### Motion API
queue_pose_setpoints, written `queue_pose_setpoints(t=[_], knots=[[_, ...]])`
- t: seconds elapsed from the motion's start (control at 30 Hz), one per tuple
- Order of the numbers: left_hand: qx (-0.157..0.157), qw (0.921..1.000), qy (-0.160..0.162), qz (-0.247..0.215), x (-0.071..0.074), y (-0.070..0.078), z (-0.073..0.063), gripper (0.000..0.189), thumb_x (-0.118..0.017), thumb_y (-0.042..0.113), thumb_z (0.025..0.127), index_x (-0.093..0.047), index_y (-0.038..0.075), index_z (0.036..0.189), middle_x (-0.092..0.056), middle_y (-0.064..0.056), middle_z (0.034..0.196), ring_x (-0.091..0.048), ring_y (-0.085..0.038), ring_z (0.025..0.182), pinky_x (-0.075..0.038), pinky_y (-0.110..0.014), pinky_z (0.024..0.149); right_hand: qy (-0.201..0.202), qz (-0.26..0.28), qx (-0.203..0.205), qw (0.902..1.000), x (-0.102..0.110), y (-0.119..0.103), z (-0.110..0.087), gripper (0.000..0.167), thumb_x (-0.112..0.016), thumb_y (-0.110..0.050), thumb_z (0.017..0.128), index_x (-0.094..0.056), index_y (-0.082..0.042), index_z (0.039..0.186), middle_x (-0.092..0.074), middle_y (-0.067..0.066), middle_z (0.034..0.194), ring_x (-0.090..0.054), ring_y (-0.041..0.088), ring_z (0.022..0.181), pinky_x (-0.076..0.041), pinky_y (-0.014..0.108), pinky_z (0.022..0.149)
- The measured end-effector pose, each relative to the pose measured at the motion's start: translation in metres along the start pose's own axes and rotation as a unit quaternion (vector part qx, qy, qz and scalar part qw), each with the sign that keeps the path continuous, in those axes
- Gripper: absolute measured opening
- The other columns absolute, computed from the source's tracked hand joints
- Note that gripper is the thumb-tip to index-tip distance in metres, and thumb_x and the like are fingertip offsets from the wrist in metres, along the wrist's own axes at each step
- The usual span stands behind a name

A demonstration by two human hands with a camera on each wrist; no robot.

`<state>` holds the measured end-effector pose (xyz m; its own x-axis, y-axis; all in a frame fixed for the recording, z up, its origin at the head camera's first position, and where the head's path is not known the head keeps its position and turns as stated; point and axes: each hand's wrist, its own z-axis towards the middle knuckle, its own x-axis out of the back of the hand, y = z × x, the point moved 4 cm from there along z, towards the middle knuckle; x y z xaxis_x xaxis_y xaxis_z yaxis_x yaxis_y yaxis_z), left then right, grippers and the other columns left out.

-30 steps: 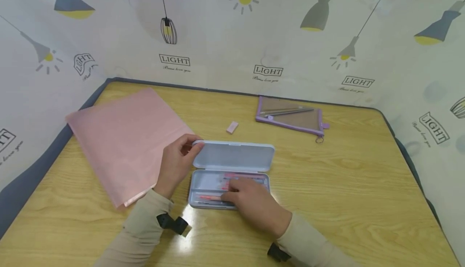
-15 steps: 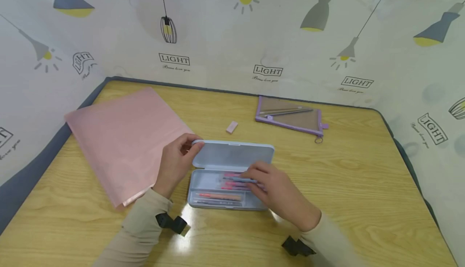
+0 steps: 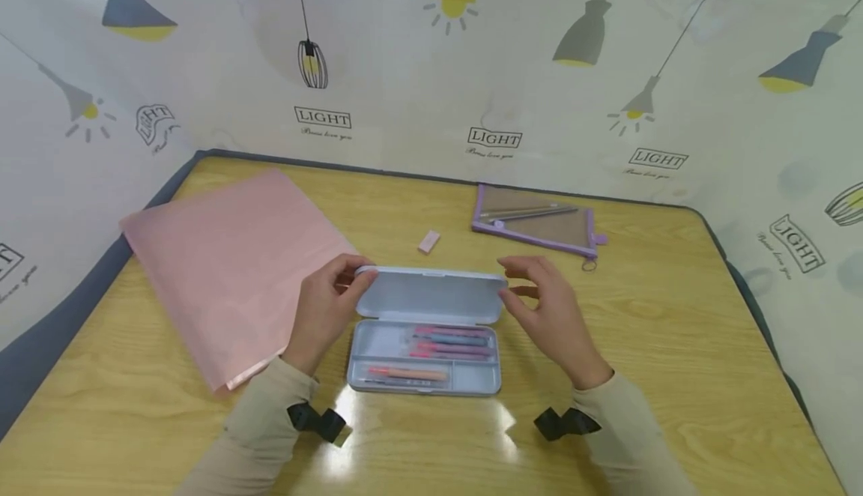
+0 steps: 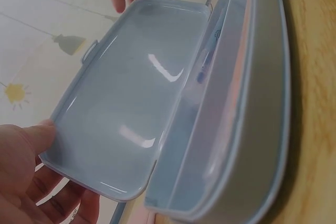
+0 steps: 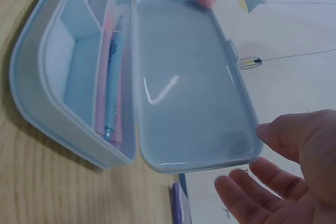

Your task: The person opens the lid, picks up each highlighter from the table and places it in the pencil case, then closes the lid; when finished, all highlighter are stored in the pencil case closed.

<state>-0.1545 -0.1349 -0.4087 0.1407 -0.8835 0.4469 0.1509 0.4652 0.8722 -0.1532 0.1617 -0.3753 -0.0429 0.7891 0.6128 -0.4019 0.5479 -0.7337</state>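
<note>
A light blue pencil case (image 3: 425,357) lies with its lid (image 3: 431,294) raised on the wooden table. My left hand (image 3: 326,309) pinches the lid's left corner, thumb on the inner face and fingers behind. At the opposite corner is my right hand (image 3: 549,316), its thumb tip right at the lid's edge and its fingers spread apart behind, as the right wrist view shows. Several pens (image 3: 452,342) in pink, blue and purple lie in the case's back compartment. The front left compartment holds an orange pen (image 3: 407,373) and other slim pens; a divider sets off the front right one.
A pink folder (image 3: 236,264) lies to the left, close beside my left hand. Behind the case sits a small pale eraser (image 3: 428,241). A purple-edged mesh pouch (image 3: 533,237) with pencils lies at the back right, near the lamp-patterned curtain (image 3: 404,54).
My right hand has left the pens in the case and moved up and right to the lid's right corner. A blue pen now lies among the back pens. My left hand stays at its corner.
</note>
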Motion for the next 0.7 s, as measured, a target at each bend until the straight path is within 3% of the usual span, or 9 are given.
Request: queue_pose_setpoints(t=[0.17, 0.4, 0.6, 0.7], knots=[[0.003, 1.0000, -0.001, 0.006, 0.000, 0.001, -0.001, 0.021, -0.067, 0.032, 0.095, -0.071, 0.014, 0.105, -0.072, -0.004, 0.095, -0.066, -0.017, 0.088, -0.054, -0.033, 0.077, -0.014, 0.039, -0.039, 0.9984, -0.004, 0.009, -0.002, 0.036, -0.065, -0.005, 0.094, -0.058, -0.006, 0.130, -0.060, 0.014, 0.128, -0.064, 0.029, 0.111, -0.056, 0.041, 0.089], [-0.018, 0.9990, -0.035, 0.021, 0.005, 0.008, -0.007, 0.025, -0.064, 0.033, 0.097, -0.069, 0.014, 0.110, -0.070, 0.000, 0.099, -0.065, -0.013, 0.089, -0.054, -0.030, 0.078, -0.013, 0.019, -0.032, 0.9992, -0.004, 0.008, -0.007, 0.022, -0.062, -0.012, 0.098, -0.067, -0.009, 0.119, -0.067, 0.005, 0.116, -0.065, 0.019, 0.105, -0.057, 0.034, 0.085], [-0.084, 0.9926, -0.070, 0.053, 0.019, 0.013, -0.028, 0.017, -0.062, 0.032, 0.098, -0.069, 0.020, 0.108, -0.069, 0.009, 0.102, -0.066, -0.005, 0.093, -0.056, -0.030, 0.084, -0.038, -0.007, 0.021, 0.9990, -0.006, 0.000, -0.022, 0.018, -0.058, -0.015, 0.100, -0.071, -0.014, 0.113, -0.070, -0.001, 0.111, -0.067, 0.013, 0.101, -0.058, 0.031, 0.083], [-0.149, 0.9809, -0.103, 0.070, 0.023, 0.016, -0.041, 0.010, -0.067, 0.024, 0.096, -0.068, 0.022, 0.105, -0.068, 0.012, 0.101, -0.065, -0.003, 0.093, -0.056, -0.029, 0.085, -0.079, -0.028, 0.058, 0.9948, -0.006, -0.004, -0.036, 0.019, -0.060, -0.015, 0.099, -0.070, -0.018, 0.115, -0.070, -0.005, 0.113, -0.067, 0.012, 0.104, -0.057, 0.034, 0.087]])
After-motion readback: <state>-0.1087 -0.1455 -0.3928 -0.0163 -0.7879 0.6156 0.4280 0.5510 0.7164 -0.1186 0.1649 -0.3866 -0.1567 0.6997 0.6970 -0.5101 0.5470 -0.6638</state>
